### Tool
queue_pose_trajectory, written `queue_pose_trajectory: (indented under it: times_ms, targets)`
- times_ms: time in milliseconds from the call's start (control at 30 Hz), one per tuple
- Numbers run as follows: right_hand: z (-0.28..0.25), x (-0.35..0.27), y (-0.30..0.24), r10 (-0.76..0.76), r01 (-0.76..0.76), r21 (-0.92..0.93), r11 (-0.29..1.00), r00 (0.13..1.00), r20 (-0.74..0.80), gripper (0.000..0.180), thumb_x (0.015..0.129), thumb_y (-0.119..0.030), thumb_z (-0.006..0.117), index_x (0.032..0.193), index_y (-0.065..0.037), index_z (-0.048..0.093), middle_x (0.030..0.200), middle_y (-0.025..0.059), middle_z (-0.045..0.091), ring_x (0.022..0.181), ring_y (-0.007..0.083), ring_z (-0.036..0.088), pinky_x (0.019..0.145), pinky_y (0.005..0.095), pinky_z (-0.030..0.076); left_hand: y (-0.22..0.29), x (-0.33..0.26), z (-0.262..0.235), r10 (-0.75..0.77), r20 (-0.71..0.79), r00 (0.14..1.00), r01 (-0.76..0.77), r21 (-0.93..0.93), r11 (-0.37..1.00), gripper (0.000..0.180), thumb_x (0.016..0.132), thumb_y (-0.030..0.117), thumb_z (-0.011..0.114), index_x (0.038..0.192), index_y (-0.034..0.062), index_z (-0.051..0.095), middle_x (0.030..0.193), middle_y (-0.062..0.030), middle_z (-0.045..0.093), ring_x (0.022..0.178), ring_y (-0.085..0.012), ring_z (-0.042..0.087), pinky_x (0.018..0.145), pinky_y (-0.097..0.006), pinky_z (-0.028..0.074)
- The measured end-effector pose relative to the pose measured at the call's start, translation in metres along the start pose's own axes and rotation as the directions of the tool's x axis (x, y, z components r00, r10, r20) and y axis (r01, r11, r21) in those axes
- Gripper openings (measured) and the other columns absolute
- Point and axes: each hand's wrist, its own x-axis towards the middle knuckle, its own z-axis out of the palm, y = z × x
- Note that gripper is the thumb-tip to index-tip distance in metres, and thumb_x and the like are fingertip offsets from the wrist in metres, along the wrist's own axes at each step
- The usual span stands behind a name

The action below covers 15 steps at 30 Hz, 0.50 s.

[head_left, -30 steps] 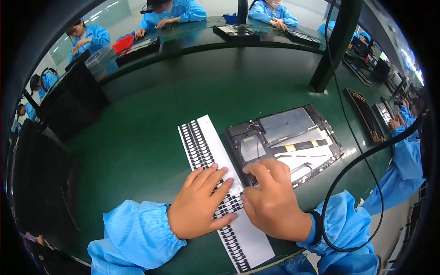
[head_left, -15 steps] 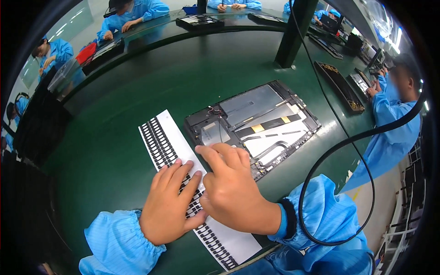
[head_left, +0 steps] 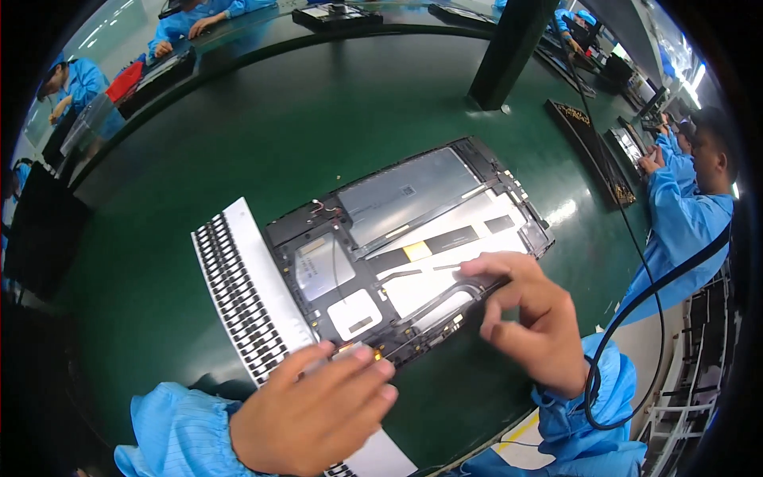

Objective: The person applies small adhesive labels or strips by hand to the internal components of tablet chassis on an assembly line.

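Note:
An opened flat electronic device point(head_left: 373, 282) lies on the green table, its black frame showing silver plates, cables and a yellow patch on a black strip. Left of it, partly under my left hand, is a long white sheet point(head_left: 266, 270) with rows of small black stickers. My left hand point(head_left: 318, 409) has its fingers stretched out over the sheet and the device's near left edge; nothing shows in it. My right hand point(head_left: 532, 322) is at the device's near right edge, index finger reaching over the silver plate. Thumb and index are apart, the other fingers curled, and no held thing shows.
A black tray point(head_left: 588, 151) with small gold-coloured parts stands at the far right, near a person in blue point(head_left: 683, 215). A dark post point(head_left: 509, 63) rises at the back. A black cable point(head_left: 660, 294) loops in front of my right forearm. Other people work across the table.
My hands have moved apart. The right left the sheet for the device's near right edge, its index finger extended; the left shifted nearer to me. The view has shifted somewhat.

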Motion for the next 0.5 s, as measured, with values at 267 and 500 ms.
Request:
queue_pose_trajectory:
  times_ms: [267, 500]
  targets:
    - [0.006, 0.002, 0.001, -0.036, 0.039, -0.134, 0.990, 0.999, 0.024, 0.007, 0.060, -0.003, 0.061, 0.063, -0.004, 0.055, 0.111, 0.0137, 0.054, 0.109, 0.0306, 0.043, 0.093, 0.0398, 0.028, -0.007, 0.024, 0.019, 0.247, 0.064, 0.967, -0.252, 0.074, 0.965, 0.017, 0.077, 0.008, 0.052, 0.090, 0.0034, 0.063, 0.100, -0.0096, 0.061, 0.093, -0.0224, 0.057, 0.077, -0.032, 0.045]
    - [0.010, 0.003, 0.000, -0.065, 0.061, -0.220, 0.974, 0.998, -0.013, 0.009, 0.058, -0.005, 0.062, 0.063, -0.006, 0.055, 0.109, 0.0121, 0.056, 0.106, 0.0318, 0.047, 0.090, 0.0393, 0.030, -0.009, 0.024, 0.020, 0.248, -0.095, 0.964, -0.249, -0.001, 0.968, 0.023, 0.071, 0.007, 0.053, 0.089, -0.0040, 0.062, 0.101, -0.0141, 0.059, 0.096, -0.0269, 0.055, 0.079, -0.037, 0.044]
